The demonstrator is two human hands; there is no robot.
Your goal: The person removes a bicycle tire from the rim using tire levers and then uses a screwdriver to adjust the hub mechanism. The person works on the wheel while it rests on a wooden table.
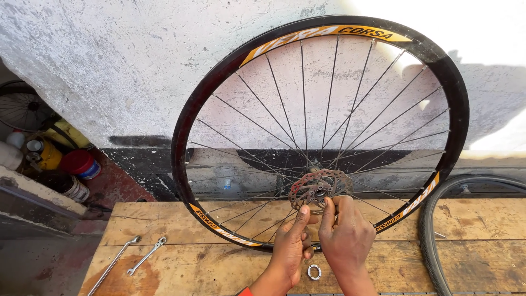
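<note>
A black bicycle wheel rim (189, 118) with orange markings and thin spokes stands upright on a wooden bench (476, 219), leaning toward a white wall. At its hub sits a round metal brake disc (313, 183) with cut-outs. My left hand (290, 246) reaches up with its fingertips at the lower edge of the disc. My right hand (345, 233) pinches at the hub just right of the disc's centre. Whatever small part the fingers hold is too small to make out. A small metal ring (313, 272) lies on the bench below my hands.
Two spanners (143, 256) lie on the bench at the left. A black tyre (433, 241) curves along the right side. Beyond the bench's left edge stand several cans and bottles (79, 164) and part of another wheel (22, 107).
</note>
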